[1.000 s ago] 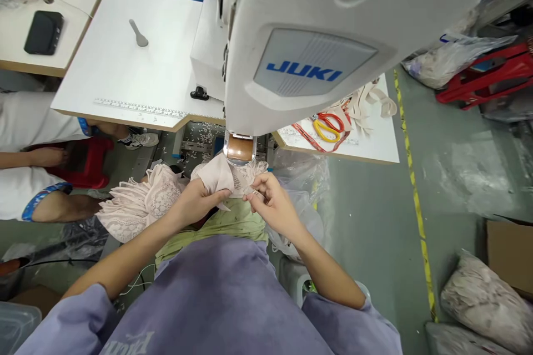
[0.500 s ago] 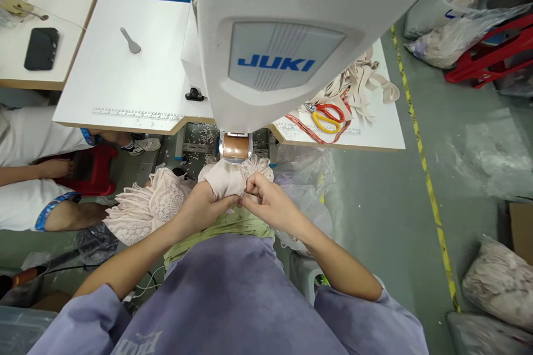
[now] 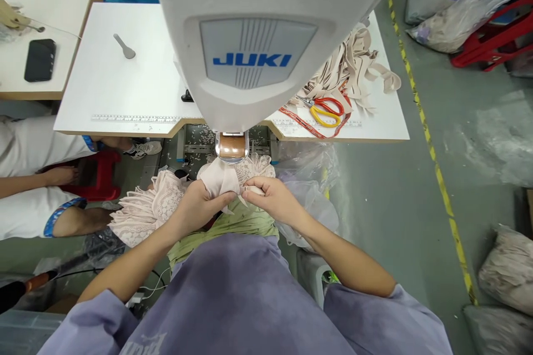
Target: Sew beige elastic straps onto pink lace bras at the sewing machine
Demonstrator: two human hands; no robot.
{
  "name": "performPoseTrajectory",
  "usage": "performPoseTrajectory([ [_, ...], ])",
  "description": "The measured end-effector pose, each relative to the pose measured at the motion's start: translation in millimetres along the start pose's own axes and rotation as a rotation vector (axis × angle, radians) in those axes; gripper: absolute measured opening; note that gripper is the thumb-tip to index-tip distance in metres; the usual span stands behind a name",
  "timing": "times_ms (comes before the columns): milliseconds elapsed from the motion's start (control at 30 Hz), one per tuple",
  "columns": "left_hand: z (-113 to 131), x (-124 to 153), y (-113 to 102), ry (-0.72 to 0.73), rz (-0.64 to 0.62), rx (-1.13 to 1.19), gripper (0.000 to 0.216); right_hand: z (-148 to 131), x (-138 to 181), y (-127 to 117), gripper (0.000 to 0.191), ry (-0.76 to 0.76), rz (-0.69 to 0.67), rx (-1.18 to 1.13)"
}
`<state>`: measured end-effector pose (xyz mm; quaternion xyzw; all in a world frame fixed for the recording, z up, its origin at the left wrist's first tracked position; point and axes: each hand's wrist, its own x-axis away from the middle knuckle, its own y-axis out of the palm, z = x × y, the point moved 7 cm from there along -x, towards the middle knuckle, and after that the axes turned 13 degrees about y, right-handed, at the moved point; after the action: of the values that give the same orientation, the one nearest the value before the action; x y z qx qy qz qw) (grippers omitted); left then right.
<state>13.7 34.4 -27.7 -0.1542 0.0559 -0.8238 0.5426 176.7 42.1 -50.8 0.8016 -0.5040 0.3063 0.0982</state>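
Note:
A pale pink lace garment (image 3: pixel 144 208) lies over my lap, with one smooth part (image 3: pixel 220 177) drawn up under the arm end (image 3: pixel 232 147) of a white JUKI sewing machine (image 3: pixel 250 39). My left hand (image 3: pixel 195 205) is closed on that smooth part just below the machine. My right hand (image 3: pixel 270 197) pinches the lace edge beside it, fingers pressed together, almost touching the left hand.
The white machine table (image 3: pixel 133 83) carries a printed ruler strip, red and yellow scissors (image 3: pixel 325 111) and a heap of beige straps (image 3: pixel 350 61). Another person sits at left on a red stool (image 3: pixel 97 175). A phone (image 3: pixel 39 59) lies on a neighbouring table. Filled plastic bags (image 3: pixel 503 272) stand on the floor at right.
My right hand has closed in toward the left hand and now pinches the fabric next to it. The view has shifted so the machine head sits more central.

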Motion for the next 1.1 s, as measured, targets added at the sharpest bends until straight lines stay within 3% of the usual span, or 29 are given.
performPoseTrajectory([
  [233,-2.5,-3.2,2.6,-0.038,-0.017,0.037,0.03,5.7,-6.5,6.2,0.027,0.074,-0.16,-0.219],
  [400,-15.7,-10.0,6.0,-0.087,-0.047,0.206,0.031,15.8,-9.8,10.4,0.029,0.149,-0.182,-0.301],
  [700,-24.9,-12.8,15.4,-0.091,0.068,0.473,0.028,7.4,-2.6,5.1,0.034,0.066,-0.049,-0.146],
  [900,-11.8,-11.3,13.7,-0.078,0.142,0.436,0.027,-5.9,-0.3,-0.9,0.023,-0.055,0.078,0.015],
  [1000,-12.6,-3.6,8.6,-0.07,0.107,0.349,0.035,-7.3,-5.8,-4.2,0.019,-0.032,0.007,-0.049],
  [1100,-25.5,8.8,0.6,0.021,0.249,0.401,0.064,-19.8,-10.2,-12.8,0.02,-0.012,-0.078,-0.195],
])
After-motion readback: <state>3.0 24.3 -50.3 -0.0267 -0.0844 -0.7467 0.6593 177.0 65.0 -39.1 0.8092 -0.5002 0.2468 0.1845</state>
